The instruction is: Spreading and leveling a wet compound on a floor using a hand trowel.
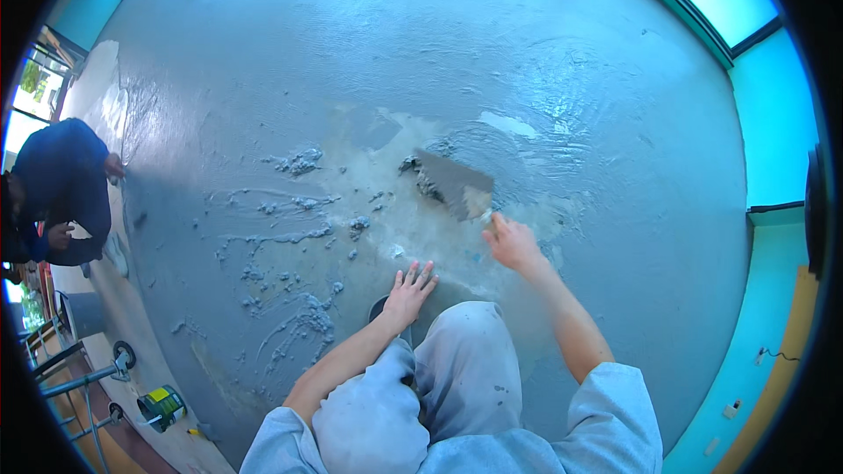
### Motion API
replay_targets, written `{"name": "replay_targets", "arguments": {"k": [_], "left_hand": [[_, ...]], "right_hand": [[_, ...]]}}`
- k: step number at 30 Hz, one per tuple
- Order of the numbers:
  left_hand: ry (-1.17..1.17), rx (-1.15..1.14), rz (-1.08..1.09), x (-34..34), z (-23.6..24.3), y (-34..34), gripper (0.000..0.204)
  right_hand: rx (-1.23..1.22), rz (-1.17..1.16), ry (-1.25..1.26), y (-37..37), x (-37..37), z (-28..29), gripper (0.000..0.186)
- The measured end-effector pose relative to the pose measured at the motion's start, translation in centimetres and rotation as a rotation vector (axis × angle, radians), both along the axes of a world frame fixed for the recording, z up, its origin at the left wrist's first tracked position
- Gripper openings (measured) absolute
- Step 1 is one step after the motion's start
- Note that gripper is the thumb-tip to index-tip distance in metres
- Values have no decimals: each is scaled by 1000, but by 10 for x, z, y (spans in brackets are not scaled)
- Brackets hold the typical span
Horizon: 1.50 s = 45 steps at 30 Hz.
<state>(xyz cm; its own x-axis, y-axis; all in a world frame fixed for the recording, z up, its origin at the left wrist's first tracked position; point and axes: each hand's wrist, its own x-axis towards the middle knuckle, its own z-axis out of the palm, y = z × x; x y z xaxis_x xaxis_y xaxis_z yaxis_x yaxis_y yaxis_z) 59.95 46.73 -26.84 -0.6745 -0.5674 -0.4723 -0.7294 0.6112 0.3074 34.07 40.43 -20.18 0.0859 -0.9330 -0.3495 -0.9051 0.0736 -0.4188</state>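
My right hand grips the handle of a wide, flat trowel over the floor. Grey wet mortar clings along the trowel's left edge. My left hand is open with fingers spread, beside my left knee and above my dark shoe; whether it presses on the floor I cannot tell. Between and ahead of my hands lies a paler, thinly covered patch of floor. Lumps and ridges of mortar are scattered to the left of it.
Smooth wet grey mortar covers most of the floor. At the left edge another person in dark clothes bends down. Lower left stand a wheeled metal frame and a green and yellow bucket. A turquoise wall runs along the right.
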Motion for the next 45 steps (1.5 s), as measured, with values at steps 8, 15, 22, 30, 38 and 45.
{"name": "replay_targets", "arguments": {"k": [8,15,22,30,38,45], "left_hand": [[-2,-5,8,2,3,-2,87],[45,-22,22,4,5,-7,82],[115,-1,72,2,3,-1,73],[143,-89,72,12,-23,7,87],[73,34,4,-4,8,-7,66],[88,-75,21,-1,-6,2,96]], "right_hand": [[26,220,89,-49,-18,3,35],[17,8,289,-113,-54,-22,38],[-69,-428,93,-51,-109,-58,38],[146,-733,-12,81,-94,-16,44],[-54,-1394,-749,-8,-74,-61,38],[140,-870,-695,-88,26,-46,44]]}}
